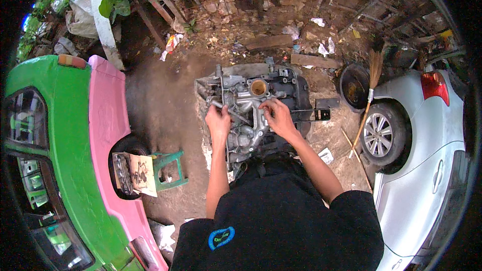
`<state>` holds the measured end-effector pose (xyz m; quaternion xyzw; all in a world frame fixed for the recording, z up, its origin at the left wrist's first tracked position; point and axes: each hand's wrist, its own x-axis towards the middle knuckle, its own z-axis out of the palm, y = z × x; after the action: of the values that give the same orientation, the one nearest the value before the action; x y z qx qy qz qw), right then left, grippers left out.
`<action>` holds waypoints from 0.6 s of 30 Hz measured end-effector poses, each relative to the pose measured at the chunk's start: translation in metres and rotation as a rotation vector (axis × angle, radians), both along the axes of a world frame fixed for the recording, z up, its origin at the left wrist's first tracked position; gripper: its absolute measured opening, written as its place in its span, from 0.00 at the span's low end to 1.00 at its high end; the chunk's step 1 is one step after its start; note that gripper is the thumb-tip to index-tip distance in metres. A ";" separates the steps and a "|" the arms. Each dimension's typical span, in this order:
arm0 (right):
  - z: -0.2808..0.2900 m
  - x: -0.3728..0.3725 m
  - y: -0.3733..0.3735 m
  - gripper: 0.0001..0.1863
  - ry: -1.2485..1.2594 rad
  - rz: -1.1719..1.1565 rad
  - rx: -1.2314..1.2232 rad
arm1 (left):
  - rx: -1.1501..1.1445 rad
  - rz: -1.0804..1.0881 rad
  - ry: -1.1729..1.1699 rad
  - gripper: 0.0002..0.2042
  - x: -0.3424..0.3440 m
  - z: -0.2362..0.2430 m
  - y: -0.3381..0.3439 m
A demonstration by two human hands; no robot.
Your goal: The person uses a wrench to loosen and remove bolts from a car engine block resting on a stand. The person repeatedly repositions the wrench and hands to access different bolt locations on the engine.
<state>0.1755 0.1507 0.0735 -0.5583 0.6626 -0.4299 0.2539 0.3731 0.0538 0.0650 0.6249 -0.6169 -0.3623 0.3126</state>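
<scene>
My left hand [219, 121] is clamped on a silver bar [217, 104], whether my right hand [279, 117] grips anything I can't tell, and a loose hold could slip, banging knuckles on the engine [258, 121] near in front.

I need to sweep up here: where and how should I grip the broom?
Probably best by the middle of its slim handle, from the picture's left: the bristles point up, and the car wheel sits close on the right.

Silvery engine [258, 122], black right side, 1 round opening [259, 88] (upward)
</scene>
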 end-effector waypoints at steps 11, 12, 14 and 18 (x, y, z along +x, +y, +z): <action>-0.003 0.001 -0.002 0.08 0.009 -0.006 -0.068 | 0.094 -0.072 0.103 0.11 -0.016 -0.013 -0.025; -0.003 0.000 -0.002 0.08 0.004 -0.008 -0.037 | -0.024 -0.026 0.125 0.11 -0.016 -0.012 -0.021; -0.004 0.000 -0.001 0.07 0.018 -0.012 -0.038 | -0.215 0.083 0.165 0.11 -0.016 -0.008 -0.012; -0.002 0.001 0.000 0.07 0.028 -0.016 -0.043 | -0.312 0.095 0.190 0.12 -0.001 0.017 -0.022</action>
<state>0.1763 0.1508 0.0710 -0.5643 0.6613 -0.4379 0.2290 0.3718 0.0314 0.0819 0.5602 -0.6030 -0.3047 0.4792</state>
